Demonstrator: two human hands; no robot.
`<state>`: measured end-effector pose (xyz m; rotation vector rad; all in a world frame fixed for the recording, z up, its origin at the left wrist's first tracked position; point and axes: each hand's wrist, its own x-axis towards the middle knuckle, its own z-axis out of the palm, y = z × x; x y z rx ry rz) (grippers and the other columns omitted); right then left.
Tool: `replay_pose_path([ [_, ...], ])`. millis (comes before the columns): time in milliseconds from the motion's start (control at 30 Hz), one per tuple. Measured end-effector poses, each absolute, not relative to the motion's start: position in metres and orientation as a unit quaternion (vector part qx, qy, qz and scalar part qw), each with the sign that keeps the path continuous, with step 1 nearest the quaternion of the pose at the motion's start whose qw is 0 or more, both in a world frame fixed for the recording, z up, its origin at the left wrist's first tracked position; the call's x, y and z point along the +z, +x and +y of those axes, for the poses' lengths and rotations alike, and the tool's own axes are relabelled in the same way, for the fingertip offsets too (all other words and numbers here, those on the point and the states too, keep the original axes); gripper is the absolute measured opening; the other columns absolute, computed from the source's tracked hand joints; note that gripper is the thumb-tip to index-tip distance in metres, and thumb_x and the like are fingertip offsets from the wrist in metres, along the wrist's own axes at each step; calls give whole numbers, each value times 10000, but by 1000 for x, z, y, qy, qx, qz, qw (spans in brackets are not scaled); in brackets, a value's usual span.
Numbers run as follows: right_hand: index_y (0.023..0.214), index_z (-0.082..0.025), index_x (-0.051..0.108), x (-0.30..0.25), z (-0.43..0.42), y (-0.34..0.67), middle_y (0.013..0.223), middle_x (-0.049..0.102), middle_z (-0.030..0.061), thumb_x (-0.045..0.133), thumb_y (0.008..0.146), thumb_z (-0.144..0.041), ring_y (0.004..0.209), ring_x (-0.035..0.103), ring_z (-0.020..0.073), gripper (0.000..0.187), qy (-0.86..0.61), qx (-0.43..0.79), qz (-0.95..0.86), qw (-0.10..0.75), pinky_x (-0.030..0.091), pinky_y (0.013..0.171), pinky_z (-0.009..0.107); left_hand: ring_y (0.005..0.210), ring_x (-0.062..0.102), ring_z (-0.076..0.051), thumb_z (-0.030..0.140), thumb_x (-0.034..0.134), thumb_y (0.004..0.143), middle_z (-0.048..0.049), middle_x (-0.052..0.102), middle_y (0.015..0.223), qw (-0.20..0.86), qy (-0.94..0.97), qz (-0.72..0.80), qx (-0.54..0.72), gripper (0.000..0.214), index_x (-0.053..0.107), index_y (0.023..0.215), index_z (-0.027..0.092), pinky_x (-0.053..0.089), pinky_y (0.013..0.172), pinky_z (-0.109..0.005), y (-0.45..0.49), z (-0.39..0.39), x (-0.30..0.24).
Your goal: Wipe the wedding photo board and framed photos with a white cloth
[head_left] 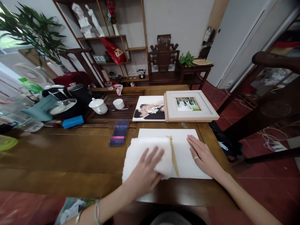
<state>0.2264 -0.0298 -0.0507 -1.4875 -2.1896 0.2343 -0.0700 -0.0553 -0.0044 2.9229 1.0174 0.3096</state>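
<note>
My left hand (147, 168) lies with fingers apart on a white, ragged-edged sheet (136, 156) that looks like thick textured paper or cloth. This sheet overlaps the left part of a flat white board (187, 159) near the table's front edge. Along the sheet's right side, a narrow tan strip (174, 156) with a small dark mark at its top rests on the board. On the board's right side my right hand (203, 156), wearing a ring, is spread flat with its fingers stretched out. The left thumb is mostly hidden.
Behind the board are a printed photo panel (150, 115) and a light wood picture frame (208, 114). A blurred-out phone-like object (119, 132) lies to the left. Farther left are a blue box (73, 122), a white lidded cup (98, 106) and a small white bowl (118, 104).
</note>
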Motion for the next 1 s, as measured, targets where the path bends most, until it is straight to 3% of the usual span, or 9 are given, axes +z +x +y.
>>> replay_pose_path([
  [100,1437,-246,359,-50,-30,226,1452,465,108,343,974,-270,1386,367,253,464,-546,86,-800,233,368,1077,530,1420,208,-342,381,516,922,-83,272,1544,10,945,312,100,307,680,1111,203,206,1142,-533,-70,-77,-1],
  [300,1447,-254,344,-52,-30,228,1457,460,102,350,975,-271,1391,358,250,473,-539,82,-802,244,354,1090,528,1413,253,-300,393,522,921,-6,342,1516,42,944,311,102,313,738,763,230,205,1156,-493,-78,-46,-2],
  [500,1455,-262,330,-53,-30,228,1458,460,97,350,975,-274,1388,364,249,481,-539,82,-801,247,361,1086,524,1412,270,-278,358,463,956,-87,234,1555,25,942,318,105,309,713,954,176,233,1150,-485,-74,16,-4],
  [633,1445,-257,346,-54,-29,228,1458,461,93,356,973,-266,1389,362,244,473,-542,85,-800,243,359,1093,514,1418,248,-299,338,438,967,-65,337,1516,12,944,314,100,425,692,683,150,228,1152,-502,-71,37,-5],
  [733,1438,-241,355,-55,-29,228,1457,459,103,356,973,-263,1389,362,246,465,-543,86,-801,238,360,1090,517,1424,224,-306,316,456,955,-49,374,1498,19,949,298,106,341,722,804,165,225,1154,-514,-71,27,-7],
  [1000,1419,-219,378,-52,-29,228,1464,445,121,357,971,-264,1393,354,250,451,-544,92,-801,232,353,1089,516,1435,153,-347,367,535,898,-22,249,1557,51,969,219,106,250,719,935,202,160,1170,-512,-64,-46,-7],
])
